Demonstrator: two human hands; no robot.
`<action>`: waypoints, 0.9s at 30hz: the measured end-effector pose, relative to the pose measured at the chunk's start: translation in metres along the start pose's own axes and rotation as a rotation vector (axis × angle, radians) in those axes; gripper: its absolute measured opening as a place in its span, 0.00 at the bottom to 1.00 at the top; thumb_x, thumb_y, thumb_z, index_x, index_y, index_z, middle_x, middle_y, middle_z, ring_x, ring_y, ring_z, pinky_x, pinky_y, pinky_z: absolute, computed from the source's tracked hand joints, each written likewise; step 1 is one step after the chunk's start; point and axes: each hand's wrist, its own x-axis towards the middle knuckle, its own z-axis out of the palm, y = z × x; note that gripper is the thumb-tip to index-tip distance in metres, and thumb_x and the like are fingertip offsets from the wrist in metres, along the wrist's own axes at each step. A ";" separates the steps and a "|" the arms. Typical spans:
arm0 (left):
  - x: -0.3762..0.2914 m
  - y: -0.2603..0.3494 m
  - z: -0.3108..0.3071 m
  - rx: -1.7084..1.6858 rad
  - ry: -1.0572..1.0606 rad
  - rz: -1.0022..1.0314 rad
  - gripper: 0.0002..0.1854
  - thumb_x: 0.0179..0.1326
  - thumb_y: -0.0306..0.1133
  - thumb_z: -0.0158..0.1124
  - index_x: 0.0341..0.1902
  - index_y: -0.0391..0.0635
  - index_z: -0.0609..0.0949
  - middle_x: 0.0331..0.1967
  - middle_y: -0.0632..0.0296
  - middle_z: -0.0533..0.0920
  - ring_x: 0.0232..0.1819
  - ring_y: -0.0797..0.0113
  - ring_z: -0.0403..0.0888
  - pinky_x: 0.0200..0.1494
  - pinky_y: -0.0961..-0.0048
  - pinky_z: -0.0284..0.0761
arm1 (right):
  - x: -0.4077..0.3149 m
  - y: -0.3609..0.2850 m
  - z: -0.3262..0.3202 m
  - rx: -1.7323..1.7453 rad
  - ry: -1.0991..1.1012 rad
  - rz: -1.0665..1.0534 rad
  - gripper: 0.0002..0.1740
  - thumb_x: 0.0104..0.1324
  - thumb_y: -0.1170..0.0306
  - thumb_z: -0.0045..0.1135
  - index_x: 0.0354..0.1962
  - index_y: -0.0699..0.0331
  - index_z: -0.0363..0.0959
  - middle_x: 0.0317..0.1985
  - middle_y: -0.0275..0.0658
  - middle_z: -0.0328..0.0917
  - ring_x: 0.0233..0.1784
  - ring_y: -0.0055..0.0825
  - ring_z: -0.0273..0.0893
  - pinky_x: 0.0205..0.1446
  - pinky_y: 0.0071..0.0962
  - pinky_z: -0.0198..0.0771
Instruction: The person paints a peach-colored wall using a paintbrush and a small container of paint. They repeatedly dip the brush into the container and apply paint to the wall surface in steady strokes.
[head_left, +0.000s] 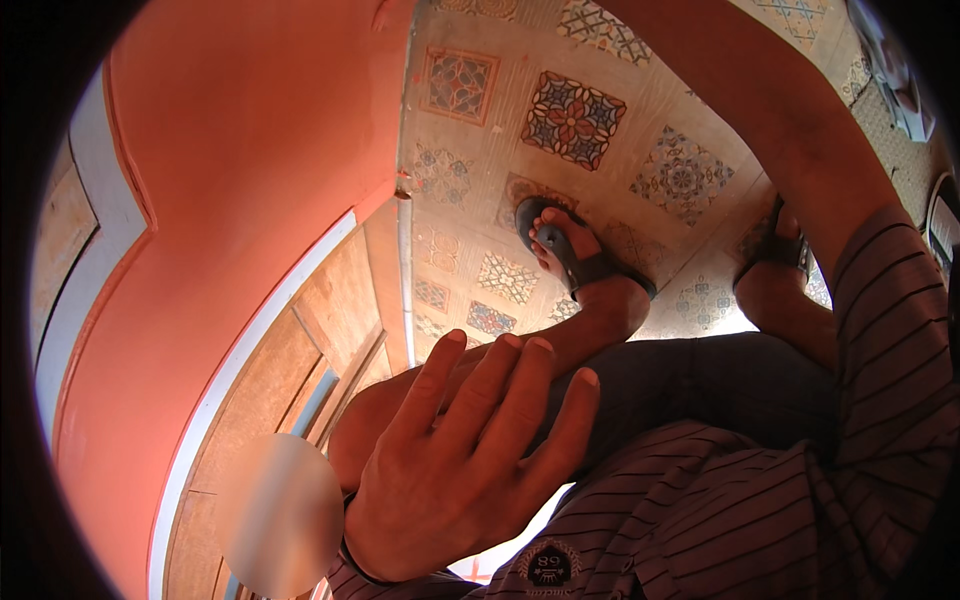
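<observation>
My left hand (472, 457) hangs in front of my bent leg, back up, fingers spread and nothing held in them. A dark band (346, 525) circles its wrist. Whether it touches the knee (356, 431) behind it, I cannot tell. My right hand is out of view; its forearm (757, 97) reaches up past the top edge from a striped sleeve (889, 292). Below are dark shorts (697, 390) and a striped shirt (712, 510) with a printed emblem. One foot wears a black sandal (536, 214); the other foot (784, 247) is partly behind the arm.
An orange-red wall (262, 135) rises on the left. Beside it is a wooden panelled door (262, 382) with a white frame edge (225, 371). Patterned tiles (574, 120) cover the floor. A grey object (904, 97) lies at the far right. An oval patch at lower left is blurred.
</observation>
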 end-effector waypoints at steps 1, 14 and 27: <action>0.000 0.000 -0.001 -0.015 -0.007 -0.012 0.29 0.68 0.47 0.66 0.70 0.50 0.79 0.56 0.50 0.85 0.57 0.49 0.87 0.67 0.43 0.79 | 0.000 0.000 -0.001 -0.005 0.003 0.008 0.13 0.61 0.69 0.61 0.43 0.52 0.87 0.42 0.45 0.87 0.49 0.50 0.87 0.49 0.50 0.83; 0.007 -0.003 -0.010 -0.039 -0.057 -0.025 0.33 0.65 0.50 0.68 0.72 0.50 0.78 0.60 0.50 0.84 0.62 0.49 0.86 0.71 0.42 0.76 | -0.002 0.015 -0.005 0.065 0.082 0.068 0.12 0.60 0.70 0.64 0.42 0.54 0.86 0.40 0.46 0.87 0.49 0.51 0.88 0.50 0.53 0.82; 0.013 -0.005 -0.015 -0.071 -0.061 -0.048 0.33 0.65 0.50 0.68 0.71 0.51 0.78 0.61 0.51 0.83 0.63 0.49 0.84 0.72 0.42 0.75 | 0.000 0.029 -0.011 0.025 0.064 0.163 0.11 0.60 0.70 0.65 0.41 0.55 0.86 0.40 0.46 0.86 0.49 0.51 0.88 0.51 0.51 0.82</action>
